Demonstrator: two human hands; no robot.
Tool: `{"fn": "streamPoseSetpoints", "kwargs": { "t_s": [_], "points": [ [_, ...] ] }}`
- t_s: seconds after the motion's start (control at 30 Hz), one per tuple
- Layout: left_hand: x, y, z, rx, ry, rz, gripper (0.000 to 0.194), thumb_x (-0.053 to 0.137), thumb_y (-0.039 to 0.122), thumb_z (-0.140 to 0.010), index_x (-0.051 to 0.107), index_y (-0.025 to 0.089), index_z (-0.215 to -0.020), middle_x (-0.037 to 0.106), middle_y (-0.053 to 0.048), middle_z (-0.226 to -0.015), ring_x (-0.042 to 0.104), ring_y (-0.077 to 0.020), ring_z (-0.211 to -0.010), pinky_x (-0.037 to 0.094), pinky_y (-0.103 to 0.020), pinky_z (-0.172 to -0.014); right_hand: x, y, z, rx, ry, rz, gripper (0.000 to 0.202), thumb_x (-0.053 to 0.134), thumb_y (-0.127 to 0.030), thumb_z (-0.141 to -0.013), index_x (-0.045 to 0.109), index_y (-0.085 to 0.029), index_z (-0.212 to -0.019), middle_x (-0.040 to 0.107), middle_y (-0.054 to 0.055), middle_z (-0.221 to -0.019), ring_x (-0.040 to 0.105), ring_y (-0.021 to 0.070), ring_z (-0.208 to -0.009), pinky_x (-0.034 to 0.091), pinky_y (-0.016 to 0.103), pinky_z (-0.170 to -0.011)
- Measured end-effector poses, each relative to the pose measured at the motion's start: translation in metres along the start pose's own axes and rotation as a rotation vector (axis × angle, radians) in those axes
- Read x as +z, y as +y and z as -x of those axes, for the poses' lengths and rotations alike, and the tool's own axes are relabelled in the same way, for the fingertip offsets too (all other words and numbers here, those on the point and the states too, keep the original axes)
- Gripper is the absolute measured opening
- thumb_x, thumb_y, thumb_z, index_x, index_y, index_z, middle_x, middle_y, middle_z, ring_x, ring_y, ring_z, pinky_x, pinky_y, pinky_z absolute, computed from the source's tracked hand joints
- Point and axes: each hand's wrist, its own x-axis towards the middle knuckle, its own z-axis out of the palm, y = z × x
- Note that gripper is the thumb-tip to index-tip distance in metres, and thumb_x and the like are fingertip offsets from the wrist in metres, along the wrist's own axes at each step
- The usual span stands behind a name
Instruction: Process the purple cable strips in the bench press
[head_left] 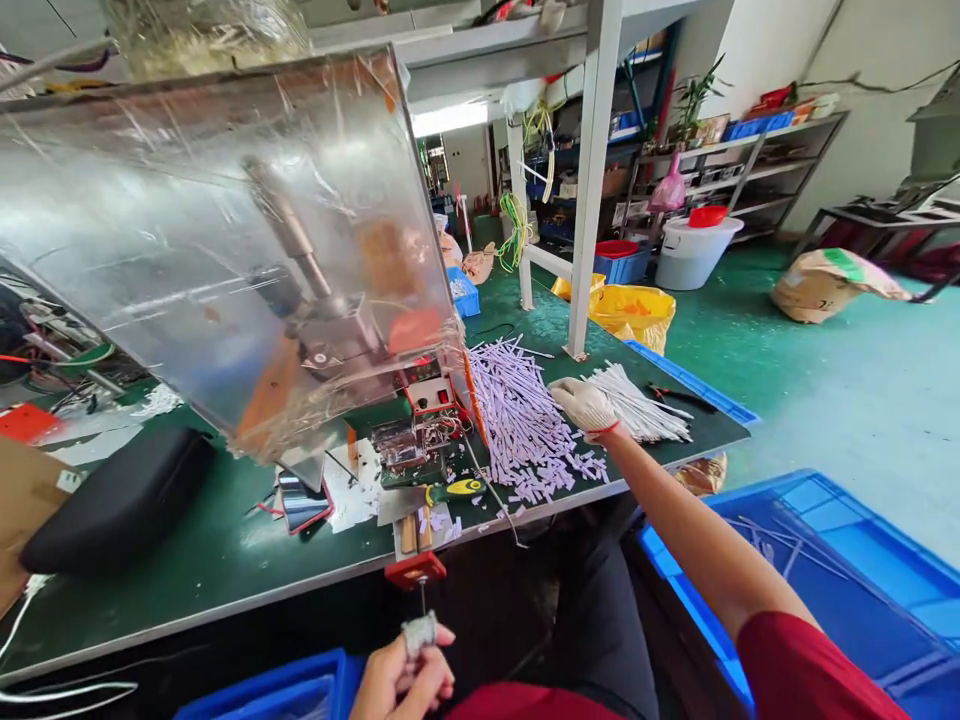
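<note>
My right hand (586,405), in a white knitted glove with a red cuff, is at the right side of the table, between a heap of thin lilac strips (517,410) and a bundle of white strips (637,402). Its fingers are pressed together over the edge of the lilac heap; what they hold, if anything, is too small to name. My left hand (409,672) is low in front of my body, below the table's edge, bare except for grey wrapping on one finger. Its fingers are curled together, and nothing can be made out in them.
A clear plastic guard (225,230) covers a machine at left. A scraper with a yellow-green handle (457,488), a phone (304,500) and pliers (682,398) lie on the table (247,560). Blue bins (840,520) stand at lower right; a metal post (592,180) rises behind.
</note>
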Motion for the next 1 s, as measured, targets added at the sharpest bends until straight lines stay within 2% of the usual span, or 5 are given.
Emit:
{"fn": "streamPoseSetpoints", "kwargs": {
  "t_s": [0.1, 0.27, 0.47, 0.77, 1.0],
  "points": [
    [0.04, -0.019, -0.026, -0.216, -0.336, 0.295, 0.041, 0.073, 0.057, -0.077, 0.072, 0.019, -0.092, 0.074, -0.008, -0.074, 0.07, -0.0238, -0.072, 0.052, -0.032, -0.069, 0.013, 0.014, 0.008, -0.018, 0.043, -0.102, 0.041, 0.045, -0.044, -0.091, 0.074, -0.016, -0.099, 0.073, 0.006, -0.091, 0.063, 0.0194, -0.084, 0.042, 0.027, -0.074],
    [0.128, -0.041, -0.101, -0.56, -0.31, 0.952, 0.028, 0.059, 0.036, -0.091, 0.068, 0.013, -0.103, 0.075, -0.014, -0.098, 0.073, -0.0253, -0.09, 0.05, -0.035, -0.085, 0.029, 0.034, 0.068, 0.055, 0.219, -0.146, 0.046, 0.042, -0.052, -0.094, 0.073, -0.018, -0.099, 0.072, 0.005, -0.088, 0.063, 0.0201, -0.084, 0.043, 0.028, -0.074],
    [0.208, -0.025, -0.173, -0.547, -0.41, 1.193, 0.036, 0.049, 0.033, -0.094, 0.062, 0.008, -0.116, 0.072, -0.019, -0.111, 0.066, -0.032, -0.11, 0.038, -0.048, -0.106, 0.044, 0.031, 0.112, 0.103, 0.267, -0.186, 0.049, 0.038, -0.053, -0.097, 0.07, -0.019, -0.084, 0.07, 0.004, -0.08, 0.061, 0.0183, -0.077, 0.043, 0.026, -0.072],
    [0.18, -0.042, -0.15, -0.49, -0.261, 1.343, 0.029, 0.046, 0.028, -0.096, 0.066, 0.011, -0.109, 0.076, -0.014, -0.102, 0.067, -0.0276, -0.11, 0.046, -0.042, -0.101, 0.071, -0.001, 0.146, 0.095, -0.043, -0.441, 0.041, 0.046, -0.05, -0.094, 0.074, -0.02, -0.099, 0.075, 0.006, -0.098, 0.068, 0.0217, -0.093, 0.05, 0.028, -0.083],
    [0.167, -0.041, -0.138, -0.462, -0.141, 1.333, 0.03, 0.047, 0.029, -0.095, 0.068, 0.008, -0.1, 0.076, -0.015, -0.095, 0.072, -0.0274, -0.092, 0.051, -0.043, -0.094, 0.078, -0.008, 0.121, -0.293, -0.169, -0.222, 0.032, 0.041, -0.035, -0.099, 0.07, -0.022, -0.105, 0.072, 0.005, -0.111, 0.064, 0.0189, -0.107, 0.044, 0.029, -0.099]
  ]
}}
